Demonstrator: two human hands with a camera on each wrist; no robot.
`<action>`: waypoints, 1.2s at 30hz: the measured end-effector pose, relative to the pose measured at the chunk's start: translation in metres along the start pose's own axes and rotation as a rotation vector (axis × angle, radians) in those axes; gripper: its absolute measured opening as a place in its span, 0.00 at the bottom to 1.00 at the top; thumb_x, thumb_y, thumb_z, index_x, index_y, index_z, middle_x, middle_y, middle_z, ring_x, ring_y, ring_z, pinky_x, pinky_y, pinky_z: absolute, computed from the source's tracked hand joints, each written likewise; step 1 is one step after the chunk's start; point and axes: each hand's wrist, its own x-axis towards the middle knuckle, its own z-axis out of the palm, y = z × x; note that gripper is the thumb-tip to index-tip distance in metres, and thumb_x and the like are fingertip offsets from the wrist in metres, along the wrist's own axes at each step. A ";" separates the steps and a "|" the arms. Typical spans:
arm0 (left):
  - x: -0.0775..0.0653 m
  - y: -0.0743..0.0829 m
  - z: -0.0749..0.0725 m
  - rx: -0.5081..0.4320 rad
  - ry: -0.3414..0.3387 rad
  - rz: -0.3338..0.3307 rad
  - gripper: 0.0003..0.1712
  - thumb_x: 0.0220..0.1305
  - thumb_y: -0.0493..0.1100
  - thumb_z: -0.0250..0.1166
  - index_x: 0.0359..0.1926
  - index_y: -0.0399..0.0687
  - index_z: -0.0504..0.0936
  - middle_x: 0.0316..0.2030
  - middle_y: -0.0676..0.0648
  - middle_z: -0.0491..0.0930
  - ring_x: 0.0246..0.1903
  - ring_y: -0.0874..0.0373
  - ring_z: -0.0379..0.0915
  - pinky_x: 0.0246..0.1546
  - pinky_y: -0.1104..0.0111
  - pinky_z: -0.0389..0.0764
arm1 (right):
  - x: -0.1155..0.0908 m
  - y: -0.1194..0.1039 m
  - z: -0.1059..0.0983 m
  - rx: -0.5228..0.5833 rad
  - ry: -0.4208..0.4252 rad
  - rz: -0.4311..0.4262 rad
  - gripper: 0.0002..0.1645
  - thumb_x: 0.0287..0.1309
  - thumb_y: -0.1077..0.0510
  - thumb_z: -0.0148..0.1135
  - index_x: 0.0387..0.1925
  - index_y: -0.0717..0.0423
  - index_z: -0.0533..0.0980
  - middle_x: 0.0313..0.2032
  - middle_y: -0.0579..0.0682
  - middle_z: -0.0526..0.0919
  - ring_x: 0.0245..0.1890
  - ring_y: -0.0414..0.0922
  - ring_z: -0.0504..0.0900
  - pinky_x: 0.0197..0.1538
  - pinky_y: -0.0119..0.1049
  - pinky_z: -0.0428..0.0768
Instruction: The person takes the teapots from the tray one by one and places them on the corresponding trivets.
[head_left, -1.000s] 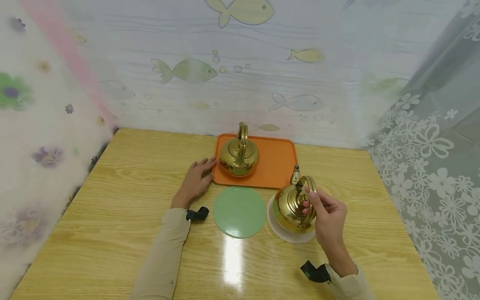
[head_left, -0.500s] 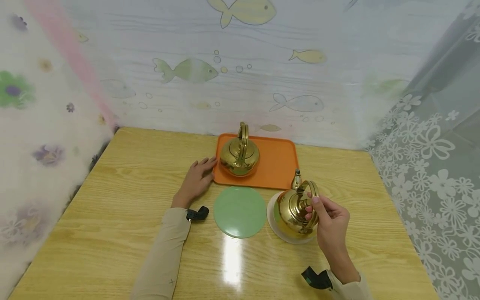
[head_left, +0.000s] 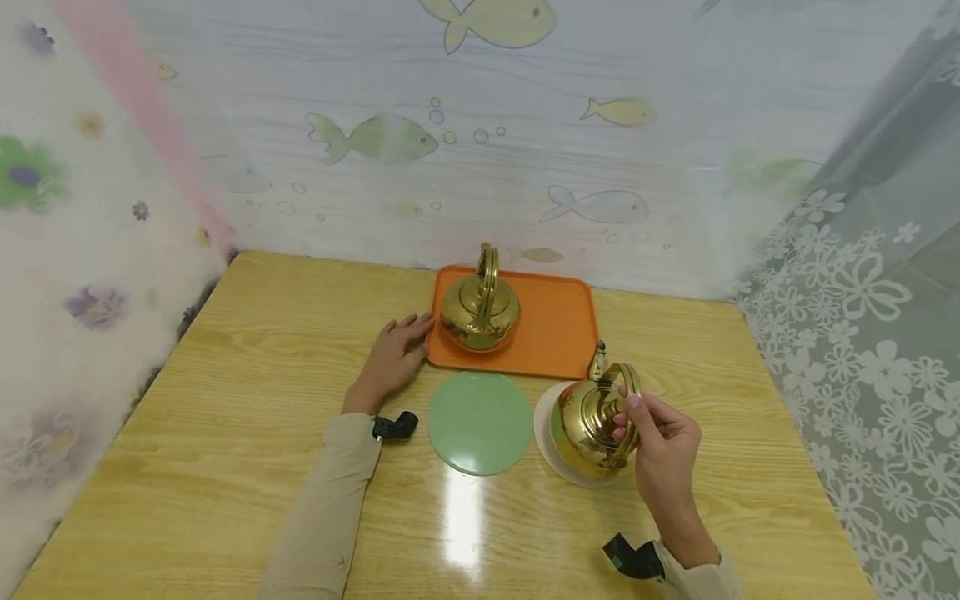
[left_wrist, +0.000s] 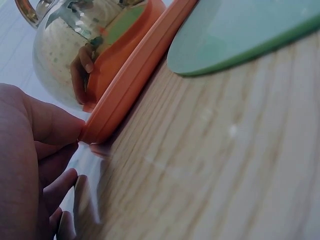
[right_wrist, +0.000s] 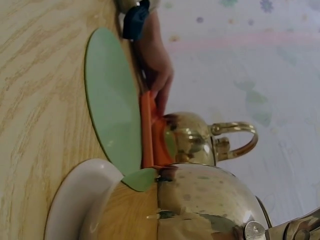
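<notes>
The shiny gold-coloured metal kettle (head_left: 581, 425) with an arched handle was held on the right half of the yellow wood-grained worktop (head_left: 262, 400), over a round white dish (head_left: 543, 427); whether its base touched the dish could not be told. The fingers and thumb of the right hand (head_left: 667, 442) gripped its handle, and its spout (head_left: 597, 364) pointed toward the near right corner of a rectangular orange tray (head_left: 555, 325).

The tray lay along the far edge of the worktop. A second gold-coloured metal kettle (head_left: 480, 321), with its handle raised, stood on the tray's left portion. The left hand (head_left: 390, 358) was open, its fingers extended to the tray's left edge; the left wrist view showed one digit touching the rim by the near left corner. A flat round green plate (head_left: 480, 425) lay just in front of the tray's near edge, between the left forearm and the white dish.

Black wrist cameras projected inward beside each beige sleeve (head_left: 322, 500). A pale fish-printed sheet (head_left: 487, 150) rose behind the far edge, a flower-printed sheet (head_left: 97, 250) bordered the left edge, and a white floral lace curtain (head_left: 885, 367) hung beyond the right edge.
</notes>
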 end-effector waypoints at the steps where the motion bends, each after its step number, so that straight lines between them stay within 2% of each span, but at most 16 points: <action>1: 0.000 0.001 0.000 0.000 0.000 0.001 0.30 0.74 0.42 0.54 0.74 0.43 0.69 0.75 0.46 0.65 0.77 0.42 0.53 0.80 0.49 0.41 | 0.000 0.000 0.000 -0.003 -0.003 -0.003 0.11 0.67 0.75 0.55 0.37 0.78 0.84 0.25 0.54 0.89 0.23 0.40 0.86 0.22 0.28 0.83; 4: 0.000 0.002 -0.001 0.004 -0.001 0.001 0.30 0.74 0.42 0.54 0.74 0.43 0.68 0.75 0.46 0.65 0.77 0.42 0.53 0.80 0.49 0.41 | -0.001 0.001 0.000 0.009 -0.008 -0.010 0.12 0.67 0.75 0.55 0.37 0.78 0.84 0.23 0.54 0.88 0.24 0.40 0.86 0.22 0.28 0.83; 8: 0.000 0.002 -0.001 0.007 0.001 0.005 0.30 0.73 0.41 0.55 0.74 0.43 0.68 0.75 0.45 0.65 0.77 0.41 0.53 0.79 0.48 0.41 | -0.003 0.002 0.000 0.032 -0.003 -0.018 0.12 0.67 0.75 0.54 0.39 0.77 0.84 0.32 0.58 0.90 0.21 0.39 0.85 0.22 0.28 0.83; 12: 0.001 0.000 -0.001 0.018 0.002 0.010 0.30 0.73 0.42 0.55 0.74 0.42 0.69 0.75 0.45 0.65 0.76 0.41 0.54 0.79 0.48 0.41 | -0.003 0.004 -0.001 0.043 -0.013 -0.028 0.12 0.67 0.76 0.53 0.39 0.78 0.83 0.36 0.58 0.90 0.22 0.39 0.86 0.22 0.28 0.83; 18: 0.001 -0.001 -0.002 0.019 0.000 0.006 0.30 0.74 0.42 0.54 0.74 0.43 0.69 0.75 0.46 0.65 0.76 0.41 0.54 0.79 0.48 0.42 | -0.002 0.005 0.000 0.064 -0.039 -0.033 0.12 0.68 0.75 0.53 0.41 0.79 0.83 0.34 0.58 0.90 0.23 0.39 0.87 0.22 0.28 0.83; 23: 0.001 0.000 -0.002 0.012 0.008 0.020 0.29 0.74 0.42 0.54 0.73 0.41 0.70 0.74 0.44 0.66 0.76 0.41 0.55 0.79 0.47 0.43 | -0.004 0.005 0.000 0.072 -0.023 -0.021 0.12 0.68 0.75 0.54 0.44 0.81 0.82 0.38 0.57 0.91 0.24 0.39 0.86 0.23 0.27 0.83; 36: 0.002 0.000 -0.001 0.010 0.015 0.033 0.28 0.74 0.41 0.55 0.72 0.40 0.70 0.73 0.43 0.67 0.75 0.40 0.56 0.79 0.46 0.43 | -0.006 0.004 0.002 0.059 0.017 -0.011 0.12 0.68 0.73 0.55 0.40 0.76 0.84 0.32 0.57 0.90 0.21 0.39 0.85 0.22 0.27 0.82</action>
